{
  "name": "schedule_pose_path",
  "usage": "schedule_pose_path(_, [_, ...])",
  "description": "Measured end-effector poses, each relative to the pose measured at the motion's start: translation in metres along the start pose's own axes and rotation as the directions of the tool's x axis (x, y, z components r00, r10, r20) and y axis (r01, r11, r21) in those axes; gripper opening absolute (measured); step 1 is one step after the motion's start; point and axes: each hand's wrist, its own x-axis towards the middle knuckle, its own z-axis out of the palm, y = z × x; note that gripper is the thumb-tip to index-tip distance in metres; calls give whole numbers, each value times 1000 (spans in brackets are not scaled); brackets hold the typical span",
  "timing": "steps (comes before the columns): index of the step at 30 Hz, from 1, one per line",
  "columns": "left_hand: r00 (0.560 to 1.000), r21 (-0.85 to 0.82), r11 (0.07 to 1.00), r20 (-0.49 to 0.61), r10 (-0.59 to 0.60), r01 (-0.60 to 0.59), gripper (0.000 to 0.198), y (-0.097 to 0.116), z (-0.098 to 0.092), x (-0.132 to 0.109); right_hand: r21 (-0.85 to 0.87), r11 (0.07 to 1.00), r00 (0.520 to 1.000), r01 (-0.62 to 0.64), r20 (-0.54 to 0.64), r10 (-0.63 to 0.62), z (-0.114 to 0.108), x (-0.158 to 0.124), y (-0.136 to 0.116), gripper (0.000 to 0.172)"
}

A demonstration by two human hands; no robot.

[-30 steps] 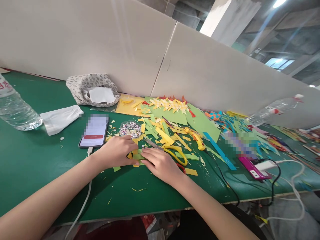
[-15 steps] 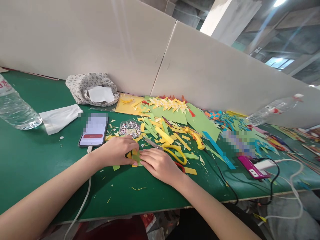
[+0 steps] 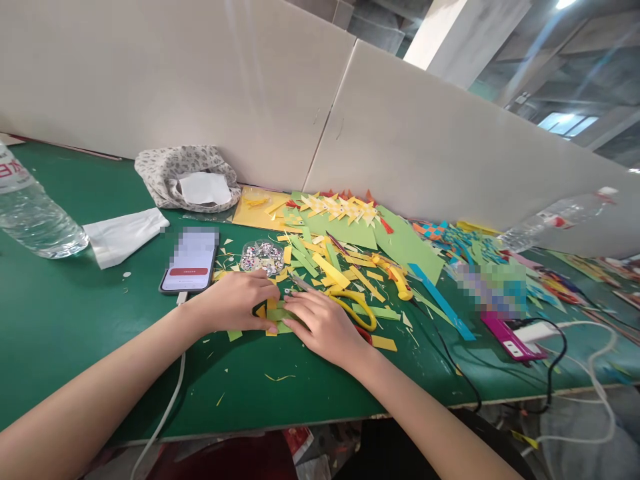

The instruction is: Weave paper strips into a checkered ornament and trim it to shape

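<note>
My left hand (image 3: 243,300) is curled over a small piece of interlaced green and yellow paper strips (image 3: 275,313) on the table, thumb and fingers closed on its left side. From the right, my right hand (image 3: 323,323) holds the same strips between its fingers and thumb. The fingers partly hide the piece. Just behind my right hand lie yellow-handled scissors (image 3: 367,313), their blades partly covered. A clear round case of small googly eyes (image 3: 261,257) sits beyond my left hand. Loose yellow and green strips (image 3: 330,268) are scattered around it.
A phone (image 3: 187,263) on a cable lies left, near a water bottle (image 3: 43,213) and a cloth bag (image 3: 185,175). A yellow glue gun (image 3: 399,279) and a magenta power strip (image 3: 510,337) with cords are right. Woven paper fish (image 3: 340,210) lie by the partition (image 3: 250,100).
My right hand's fingers have lifted and spread slightly, showing more of the green strip. My left hand stays almost in place. The view has shifted slightly.
</note>
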Motion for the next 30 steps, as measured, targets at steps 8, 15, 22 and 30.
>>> schedule_pose_path(8, [998, -30, 999, -46, 42, -44, 28, 5, -1, 0, -30, 999, 999, 41, -21, -42, 1, -2, 1, 24])
schedule_pose_path(15, [999, -57, 998, -33, 39, -41, 20, 8, -2, 0, -21, 1000, 1000, 17, 1, -17, 1, -2, -1, 23])
schedule_pose_path(22, [1000, 17, 1000, 2, -4, 4, 38, 5, -1, 0, 68, 998, 999, 5, 34, -7, -1, -2, -3, 24])
schedule_pose_path(30, [999, 5, 999, -20, 34, -34, 39, 2, 0, 1, 131, 991, 997, -12, 74, 2, -1, -3, -2, 22])
